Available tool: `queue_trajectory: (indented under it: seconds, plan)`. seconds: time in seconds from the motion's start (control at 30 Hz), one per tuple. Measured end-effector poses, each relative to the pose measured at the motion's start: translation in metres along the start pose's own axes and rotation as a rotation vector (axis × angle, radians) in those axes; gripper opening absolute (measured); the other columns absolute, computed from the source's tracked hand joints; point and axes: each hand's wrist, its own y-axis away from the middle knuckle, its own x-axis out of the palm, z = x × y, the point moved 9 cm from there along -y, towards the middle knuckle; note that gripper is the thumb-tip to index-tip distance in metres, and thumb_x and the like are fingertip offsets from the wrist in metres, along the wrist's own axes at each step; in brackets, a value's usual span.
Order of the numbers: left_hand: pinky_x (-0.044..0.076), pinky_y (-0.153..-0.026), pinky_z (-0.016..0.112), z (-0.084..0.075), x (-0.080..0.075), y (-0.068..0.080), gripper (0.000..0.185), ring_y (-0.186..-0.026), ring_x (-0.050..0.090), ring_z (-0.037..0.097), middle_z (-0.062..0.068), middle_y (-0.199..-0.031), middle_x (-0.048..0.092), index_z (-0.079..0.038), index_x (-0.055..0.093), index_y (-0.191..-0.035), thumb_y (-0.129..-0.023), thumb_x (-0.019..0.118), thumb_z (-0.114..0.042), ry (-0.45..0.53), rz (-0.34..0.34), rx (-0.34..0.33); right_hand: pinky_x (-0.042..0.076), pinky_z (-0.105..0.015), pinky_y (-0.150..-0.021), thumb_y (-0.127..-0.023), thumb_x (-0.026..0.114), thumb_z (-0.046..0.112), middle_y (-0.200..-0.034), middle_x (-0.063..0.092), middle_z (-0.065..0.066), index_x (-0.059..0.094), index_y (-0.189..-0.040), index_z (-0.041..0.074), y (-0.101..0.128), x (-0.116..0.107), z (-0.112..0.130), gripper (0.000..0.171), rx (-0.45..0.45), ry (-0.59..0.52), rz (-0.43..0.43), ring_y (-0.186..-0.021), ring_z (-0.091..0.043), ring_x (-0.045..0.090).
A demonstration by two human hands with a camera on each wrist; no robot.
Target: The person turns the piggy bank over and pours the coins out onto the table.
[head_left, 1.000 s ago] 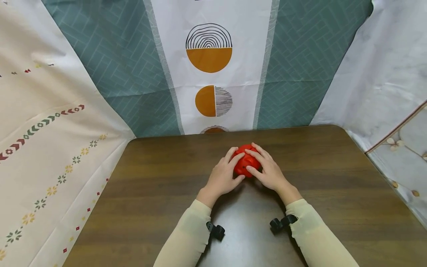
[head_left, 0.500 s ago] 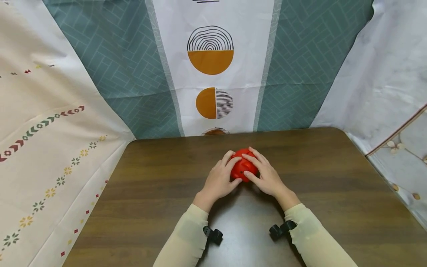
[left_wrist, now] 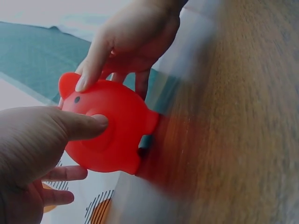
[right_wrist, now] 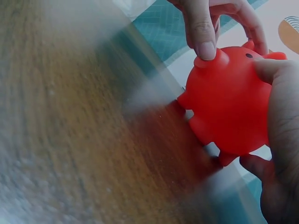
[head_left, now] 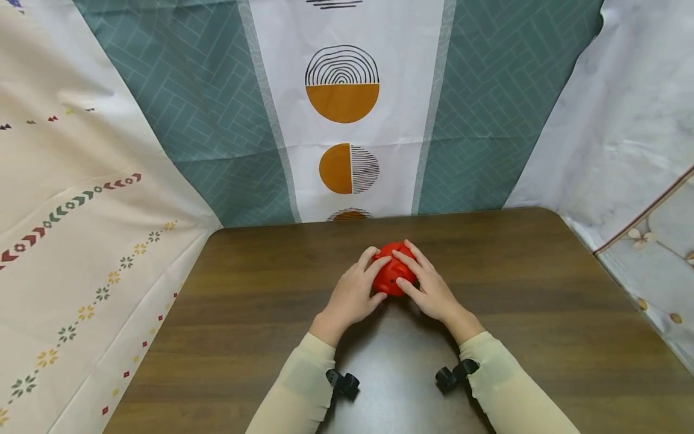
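Cupping a small red, glossy rubber pig toy between them, the left hand and the right hand meet near the middle of the dark brown wood-grain table. Each hand curls its fingers round one flank of the pig, thumbs low and fingertips resting over its back. The left wrist view shows the left thumb pressing the round snout disc while the right hand's fingers lie over the ear and back. The right wrist view shows a left fingertip on a small bump at the top.

By my reading, the step in hand is a two-handed hold with the pig at the tabletop; its stubby feet seem to touch the wood, though the blur leaves that uncertain. Any lift or turn would call for even pressure from both sides, since the smooth, rounded body could squirt out of an uneven squeeze.

The pig is uniformly bright red, plump, with a small dark eye dot, short ears and short legs.
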Motion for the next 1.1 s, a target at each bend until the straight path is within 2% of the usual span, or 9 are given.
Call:
queue_trajectory:
  seconds: [0.27, 0.47, 0.63, 0.87, 1.1]
  plan:
    - [0.047, -0.098, 0.037, 0.003, -0.003, 0.003, 0.071, -0.115, 0.054, 0.023, 0.002, -0.144, 0.033, -0.019, 0.044, -0.141, -0.079, 0.08, -0.024, 0.007, -0.017, 0.007, 0.039, -0.064, -0.097, -0.096, 0.053, 0.037, -0.16, 0.013, -0.001, 0.034, -0.149, 0.031, 0.0, 0.004, 0.001, 0.056, -0.01, -0.04, 0.023, -0.139, -0.033, 0.028]
    - [0.048, -0.097, 0.034, 0.001, -0.01, 0.005, 0.072, -0.114, 0.054, 0.02, 0.002, -0.142, 0.038, -0.015, 0.045, -0.141, -0.079, 0.08, -0.023, 0.026, -0.056, 0.044, 0.037, -0.065, -0.097, -0.098, 0.051, 0.036, -0.16, 0.012, -0.002, 0.033, -0.15, 0.03, 0.002, 0.005, 0.002, 0.055, -0.019, -0.053, 0.022, -0.14, -0.033, 0.025]
    - [0.049, -0.096, 0.034, 0.001, -0.015, 0.007, 0.066, -0.113, 0.056, 0.019, 0.002, -0.139, 0.042, -0.015, 0.05, -0.137, -0.079, 0.08, -0.023, 0.047, -0.084, 0.079, 0.038, -0.066, -0.097, -0.098, 0.049, 0.035, -0.16, 0.012, -0.005, 0.032, -0.15, 0.03, 0.003, 0.007, 0.002, 0.055, -0.018, -0.075, 0.028, -0.141, -0.033, 0.024]
    - [0.052, -0.09, 0.029, -0.001, -0.019, 0.011, 0.06, -0.101, 0.059, 0.016, 0.003, -0.135, 0.046, -0.013, 0.055, -0.133, -0.078, 0.081, -0.02, 0.076, -0.129, 0.126, 0.038, -0.065, -0.097, -0.099, 0.047, 0.033, -0.16, 0.008, 0.004, 0.03, -0.15, 0.032, 0.004, 0.008, 0.001, 0.054, -0.014, -0.112, 0.044, -0.141, -0.032, 0.024]
    - [0.052, -0.074, 0.019, 0.0, -0.022, 0.014, 0.057, -0.079, 0.055, 0.01, 0.002, -0.128, 0.05, -0.013, 0.057, -0.13, -0.078, 0.081, -0.02, 0.115, -0.168, 0.132, 0.031, -0.066, -0.102, -0.101, 0.045, 0.029, -0.159, 0.019, -0.001, 0.034, -0.149, 0.025, 0.005, 0.006, 0.002, 0.05, -0.026, -0.152, 0.042, -0.141, -0.029, 0.027]
